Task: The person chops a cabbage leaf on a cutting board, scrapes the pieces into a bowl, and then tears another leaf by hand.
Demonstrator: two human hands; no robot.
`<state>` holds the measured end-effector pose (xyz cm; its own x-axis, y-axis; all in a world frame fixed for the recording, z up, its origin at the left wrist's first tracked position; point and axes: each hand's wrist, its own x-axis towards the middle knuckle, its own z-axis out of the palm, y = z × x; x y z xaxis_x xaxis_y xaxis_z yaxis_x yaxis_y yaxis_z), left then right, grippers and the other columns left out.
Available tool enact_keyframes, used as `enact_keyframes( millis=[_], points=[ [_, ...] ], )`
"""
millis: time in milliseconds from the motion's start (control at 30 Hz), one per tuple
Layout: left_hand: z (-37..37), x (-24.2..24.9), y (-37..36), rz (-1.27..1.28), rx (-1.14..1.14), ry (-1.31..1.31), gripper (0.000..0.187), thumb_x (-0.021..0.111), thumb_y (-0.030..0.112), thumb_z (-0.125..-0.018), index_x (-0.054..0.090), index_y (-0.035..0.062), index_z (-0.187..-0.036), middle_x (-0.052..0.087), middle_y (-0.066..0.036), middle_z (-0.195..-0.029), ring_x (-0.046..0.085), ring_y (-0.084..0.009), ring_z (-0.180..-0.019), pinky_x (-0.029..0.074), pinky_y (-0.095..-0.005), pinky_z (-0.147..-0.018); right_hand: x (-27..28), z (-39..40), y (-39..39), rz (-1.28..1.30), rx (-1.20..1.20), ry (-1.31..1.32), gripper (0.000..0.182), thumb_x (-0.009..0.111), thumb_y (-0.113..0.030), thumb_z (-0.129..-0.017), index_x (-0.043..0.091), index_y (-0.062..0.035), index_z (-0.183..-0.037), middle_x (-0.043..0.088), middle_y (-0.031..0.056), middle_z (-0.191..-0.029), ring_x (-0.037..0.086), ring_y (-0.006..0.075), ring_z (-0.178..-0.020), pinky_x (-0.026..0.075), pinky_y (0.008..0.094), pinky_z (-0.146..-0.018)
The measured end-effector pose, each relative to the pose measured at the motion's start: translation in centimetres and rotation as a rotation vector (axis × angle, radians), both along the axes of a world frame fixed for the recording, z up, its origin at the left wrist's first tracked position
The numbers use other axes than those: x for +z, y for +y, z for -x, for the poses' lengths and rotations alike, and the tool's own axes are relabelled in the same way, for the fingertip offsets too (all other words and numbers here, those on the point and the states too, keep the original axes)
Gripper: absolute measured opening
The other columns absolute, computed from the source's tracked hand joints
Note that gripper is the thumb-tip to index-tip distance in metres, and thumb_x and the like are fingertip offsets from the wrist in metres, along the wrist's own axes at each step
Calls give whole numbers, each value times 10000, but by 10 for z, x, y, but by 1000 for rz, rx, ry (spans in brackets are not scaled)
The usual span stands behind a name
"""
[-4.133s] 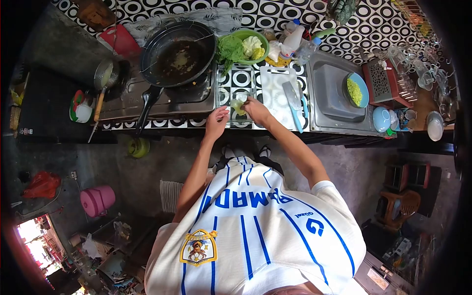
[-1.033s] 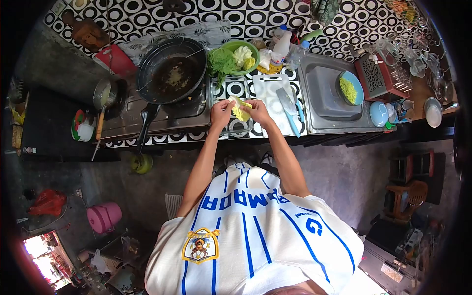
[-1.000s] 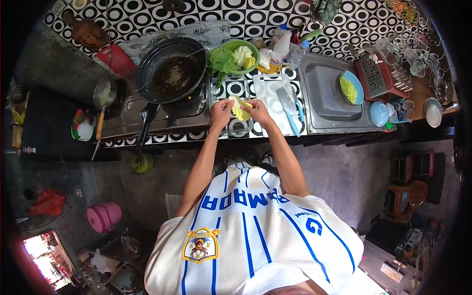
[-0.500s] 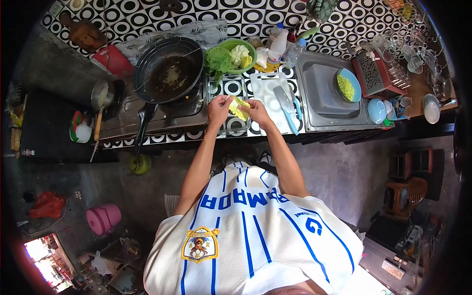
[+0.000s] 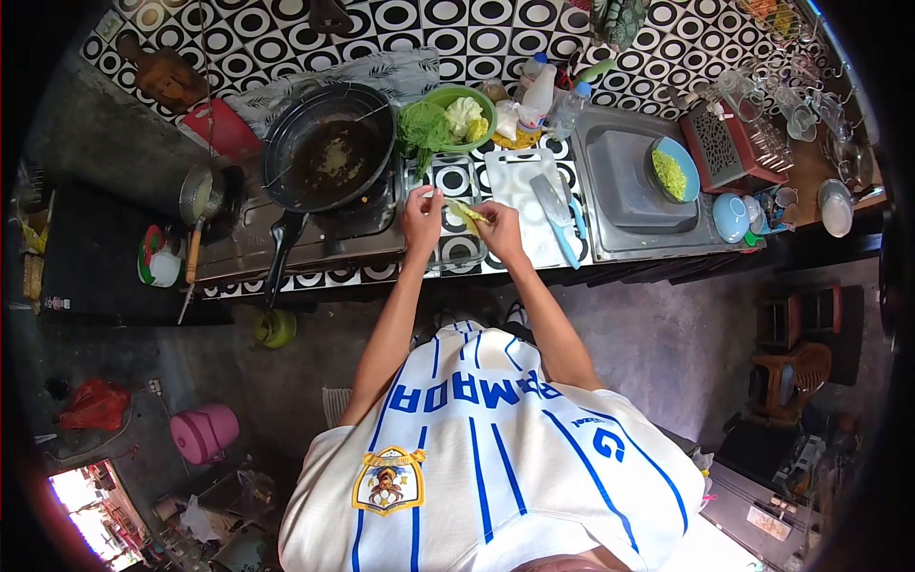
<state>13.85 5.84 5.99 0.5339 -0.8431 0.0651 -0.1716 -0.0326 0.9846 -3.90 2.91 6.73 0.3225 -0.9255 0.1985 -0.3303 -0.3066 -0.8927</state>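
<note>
A yellow-green cabbage leaf (image 5: pixel 466 214), seen edge-on and folded, is pinched in the fingers of my right hand (image 5: pixel 498 231). My left hand (image 5: pixel 421 224) is closed beside the leaf's left end; what its fingertips hold, if anything, is too small to make out. Below both hands is a clear plastic container (image 5: pixel 457 254) on the tiled counter. Behind them stands a green bowl (image 5: pixel 482 143) with pale cabbage pieces (image 5: pixel 465 116) and a green mesh bag or leafy bunch (image 5: pixel 424 126) at its left. A white cutting board (image 5: pixel 515 181) lies right of the container, with a knife (image 5: pixel 553 205) on it.
Left is a stove with a large black wok (image 5: pixel 329 153), its handle (image 5: pixel 282 250) jutting past the counter edge. At right, a sink (image 5: pixel 620 238) holds a grey basin (image 5: pixel 629 181) and a blue bowl (image 5: pixel 688 162) of chopped greens. Bottles (image 5: pixel 538 98) stand at the back.
My hands have moved slightly apart and the leaf has turned from flat to edge-on, staying with my right hand. The view has shifted slightly.
</note>
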Motion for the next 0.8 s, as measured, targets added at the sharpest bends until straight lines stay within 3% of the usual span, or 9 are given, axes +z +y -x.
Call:
enact_keyframes(
  millis=[67,100,300,400,500,633,767,800],
  points=[
    [6,12,2,-73,-23,67,368,738,249,-925,598,10,-1167,700,-66,-836,629,-113,-722,500,-264,-668,17,-2,9,433,-26,107,201,723,58,-738,704,-6,-928,693,109,-818,651,255,-748,517,353,-688],
    [10,13,2,-75,-42,148,391,757,230,-910,588,3,-1179,698,-69,-854,633,-113,-739,499,-257,-668,21,-4,14,391,-5,62,291,708,67,-646,691,0,-928,683,133,-860,605,365,-858,508,442,-757],
    [9,20,5,28,-163,446,450,787,106,-871,562,-42,-1232,701,-103,-989,666,-132,-877,530,-250,-750,25,-6,16,577,143,134,285,777,4,-695,721,-32,-973,695,122,-886,631,327,-803,519,394,-718],
    [1,14,5,26,-184,470,414,768,98,-889,590,-58,-1229,706,-109,-1027,669,-127,-903,531,-251,-777,23,-2,20,423,163,4,312,832,-90,-735,730,-38,-1026,716,115,-979,643,275,-839,515,360,-726],
    [-8,-5,1,5,-212,487,361,746,111,-912,625,-67,-1202,711,-101,-1042,667,-116,-911,529,-246,-788,16,-3,22,202,38,-24,399,872,-173,-745,729,-43,-1094,731,90,-1009,643,203,-846,507,327,-740],
    [-11,-1,3,-34,-289,520,320,726,127,-933,646,-70,-1172,716,-82,-1039,662,-102,-905,527,-236,-795,21,-9,11,171,-78,-97,536,885,-203,-738,689,-25,-1204,728,69,-890,633,159,-753,516,309,-700],
    [-11,-3,2,-27,-389,543,317,734,138,-926,656,-52,-1167,714,-66,-1040,654,-89,-894,521,-229,-772,16,-10,-7,-385,149,-354,465,854,-80,-792,668,14,-1208,711,17,-868,584,41,-688,480,191,-621],
    [-9,6,4,10,-408,504,313,738,144,-922,661,-46,-1158,716,-62,-1022,654,-86,-883,519,-229,-765,12,-10,-9,-394,138,-354,436,856,-76,-789,676,18,-1174,707,12,-853,587,43,-680,482,194,-615]
  ],
)
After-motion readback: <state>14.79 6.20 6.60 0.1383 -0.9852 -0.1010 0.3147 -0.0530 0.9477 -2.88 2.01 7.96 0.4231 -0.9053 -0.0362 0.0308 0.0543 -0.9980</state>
